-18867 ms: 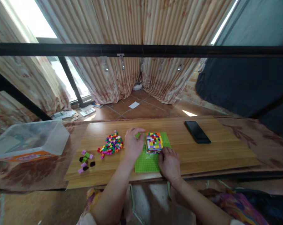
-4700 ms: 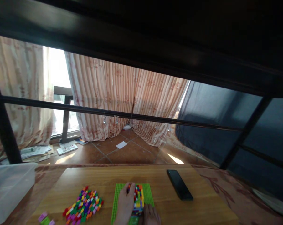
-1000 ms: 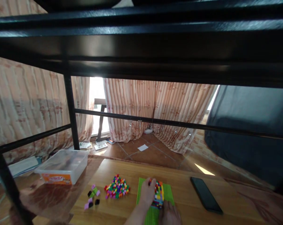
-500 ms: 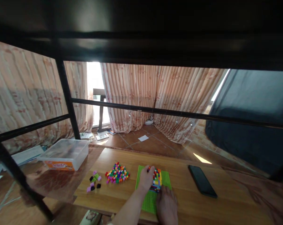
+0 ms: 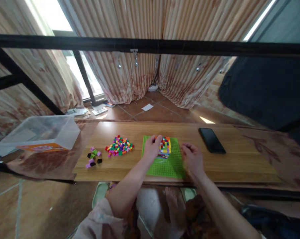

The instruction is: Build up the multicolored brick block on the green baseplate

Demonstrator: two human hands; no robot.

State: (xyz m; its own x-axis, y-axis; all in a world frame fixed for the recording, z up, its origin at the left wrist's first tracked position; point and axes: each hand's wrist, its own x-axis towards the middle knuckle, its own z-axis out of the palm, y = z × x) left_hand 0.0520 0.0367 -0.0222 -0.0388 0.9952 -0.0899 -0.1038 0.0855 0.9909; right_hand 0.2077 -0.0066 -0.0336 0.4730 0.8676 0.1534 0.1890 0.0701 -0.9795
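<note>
A small block-shaped build of multicoloured toy bricks [image 5: 166, 147] stands on a green studded baseplate [image 5: 165, 170]. My left hand [image 5: 151, 148] is closed against the left side of the build, thumb and forefinger at its top rear edge; its other fingers are hidden. Just off the baseplate's right edge is my right hand [image 5: 193, 158], apart from the build. Its fingers are curled with the tips together, and whatever they may hold is too small to make out. To the left lies a pile of loose coloured bricks [image 5: 120, 146].
A smaller group of pink, green and black bricks [image 5: 93, 156] lies near the left end of the wooden table [image 5: 242, 169]. A black phone [image 5: 212, 140] rests at right. A clear plastic bin [image 5: 67, 132] stands left of the table. A dark metal bar [image 5: 165, 45] crosses beyond it.
My view has tipped downward. My right hand has left the baseplate's front by the build and moved right, its fingers now curled. My left hand stays at the build.
</note>
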